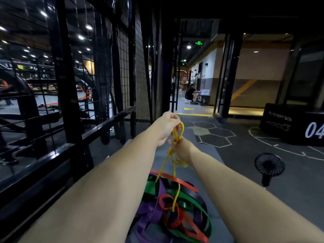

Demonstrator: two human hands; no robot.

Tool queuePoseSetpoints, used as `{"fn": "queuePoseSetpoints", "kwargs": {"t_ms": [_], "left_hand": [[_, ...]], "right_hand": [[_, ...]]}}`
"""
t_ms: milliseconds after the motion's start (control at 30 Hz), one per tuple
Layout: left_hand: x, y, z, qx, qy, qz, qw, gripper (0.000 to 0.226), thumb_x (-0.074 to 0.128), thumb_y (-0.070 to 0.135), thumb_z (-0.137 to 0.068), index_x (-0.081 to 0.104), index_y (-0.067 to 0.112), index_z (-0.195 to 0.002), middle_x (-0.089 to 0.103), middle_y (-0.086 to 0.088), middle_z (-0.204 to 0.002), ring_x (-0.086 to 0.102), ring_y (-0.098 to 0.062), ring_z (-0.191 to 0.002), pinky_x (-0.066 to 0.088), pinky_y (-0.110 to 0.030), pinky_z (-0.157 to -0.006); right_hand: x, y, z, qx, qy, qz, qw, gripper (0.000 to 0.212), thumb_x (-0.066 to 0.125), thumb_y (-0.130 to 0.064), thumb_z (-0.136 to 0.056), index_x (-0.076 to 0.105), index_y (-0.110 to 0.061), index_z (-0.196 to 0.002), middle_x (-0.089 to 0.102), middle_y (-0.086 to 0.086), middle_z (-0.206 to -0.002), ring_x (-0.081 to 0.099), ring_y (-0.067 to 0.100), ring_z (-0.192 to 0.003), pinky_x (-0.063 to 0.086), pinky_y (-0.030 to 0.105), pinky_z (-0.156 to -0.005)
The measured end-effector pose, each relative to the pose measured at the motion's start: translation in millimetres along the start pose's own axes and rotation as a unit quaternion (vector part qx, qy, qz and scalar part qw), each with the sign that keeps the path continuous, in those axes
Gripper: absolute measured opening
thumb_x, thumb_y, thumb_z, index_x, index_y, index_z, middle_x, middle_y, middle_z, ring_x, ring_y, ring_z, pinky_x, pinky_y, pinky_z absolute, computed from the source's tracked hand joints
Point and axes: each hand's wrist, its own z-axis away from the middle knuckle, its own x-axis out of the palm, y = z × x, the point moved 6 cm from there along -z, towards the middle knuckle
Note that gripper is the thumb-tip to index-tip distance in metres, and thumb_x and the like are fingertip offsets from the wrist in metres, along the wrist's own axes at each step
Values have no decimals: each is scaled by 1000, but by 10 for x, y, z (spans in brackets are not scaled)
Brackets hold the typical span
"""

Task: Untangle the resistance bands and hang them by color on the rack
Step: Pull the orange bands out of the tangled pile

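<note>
Gym floor [233, 174], fan [269, 165] nearby: left hand [168, 127] and right hand [183, 149] pinch yellow band [164, 163] running into pile [175, 213].

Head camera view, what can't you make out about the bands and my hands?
- Yellow band: head view, its tangle sits inside the grip of the left hand and right hand; the fingers cover it.
- Pile of bands: head view, the near part is cut off by the bottom edge and the left side is behind the left forearm.
- Black mesh frame: head view, too dark to show any hooks.
</note>
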Motion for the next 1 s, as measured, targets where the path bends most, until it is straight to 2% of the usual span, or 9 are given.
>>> {"fn": "queuePoseSetpoints", "kwargs": {"t_ms": [100, 300, 367, 500, 633, 767, 867, 933, 1000], "left_hand": [[-102, -188, 2, 16, 37, -46, 998, 17, 44, 14, -101, 49, 22, -86, 61, -2, -84, 55, -15, -83, 42, -30, -76], [-156, -648, 216, -32, 55, -58, 996, 9, 43, 32, -101, 51, 26, -102, 60, -1, -104, 56, -16, -87, 42, -30, -73], [-109, -842, 337, -49, 35, -63, 996, 18, 42, 34, -102, 55, 23, -103, 63, 0, -97, 59, -15, -86, 43, -29, -70], [-10, -1032, 494, -38, -15, -92, 995, 37, 38, 34, -103, 64, 14, -85, 65, -1, -84, 60, -14, -76, 46, -28, -71], [-9, -1057, 482, -1, -43, -152, 987, 27, 50, 30, -99, 64, 6, -99, 65, 3, -90, 59, -1, -80, 42, -20, -81], [-179, -987, 337, 31, 27, -268, 963, 20, 67, 26, -89, 61, 16, -106, 64, 5, -96, 61, -11, -94, 44, -23, -85], [-337, -890, 304, 43, 58, -225, 972, 17, 66, 30, -90, 64, 17, -100, 68, -4, -97, 63, -19, -92, 48, -33, -84], [-441, -893, 295, 44, 70, -223, 971, 19, 57, 34, -95, 67, 18, -98, 68, -1, -92, 62, -15, -85, 48, -30, -74], [-485, -990, 296, 26, 66, -219, 973, 24, 49, 33, -99, 68, 19, -93, 61, 5, -79, 54, -8, -69, 41, -22, -61]], "right_hand": [[102, 165, -3, 34, -18, -51, 998, 14, 37, -27, -104, 45, -18, -94, 50, 1, -85, 51, 26, -90, 41, 33, -77], [26, 270, -60, 49, 57, -172, 982, 25, 39, -41, -102, 44, -16, -101, 54, 8, -85, 52, 27, -84, 45, 38, -78], [-29, 241, -120, 58, 83, -255, 962, 26, 41, -42, -100, 45, -17, -93, 53, 6, -76, 52, 26, -77, 50, 47, -82], [-281, 89, -199, 83, 113, -363, 921, 26, 41, -44, -99, 46, -19, -93, 51, 6, -71, 45, 23, -58, 44, 41, -67], [-825, -306, -240, 59, 177, -439, 879, 21, 38, -39, -102, 42, -19, -97, 44, 3, -65, 39, 18, -51, 42, 34, -61], [-1399, -724, -169, 1, 217, -544, 811, 23, 37, -35, -103, 46, -14, -99, 40, 0, -64, 38, 12, -51, 41, 31, -58], [-1618, -736, -123, -40, 255, -579, 773, 21, 39, -34, -103, 48, -16, -109, 38, -2, -60, 36, 11, -46, 38, 26, -48], [-1572, -583, -180, -35, 276, -529, 802, 22, 43, -40, -99, 50, -20, -107, 46, 0, -63, 42, 13, -49, 42, 28, -51], [-1397, -332, -299, 5, 277, -406, 871, 43, 49, -56, -84, 53, -19, -105, 58, 6, -80, 53, 22, -67, 52, 39, -68]]}}
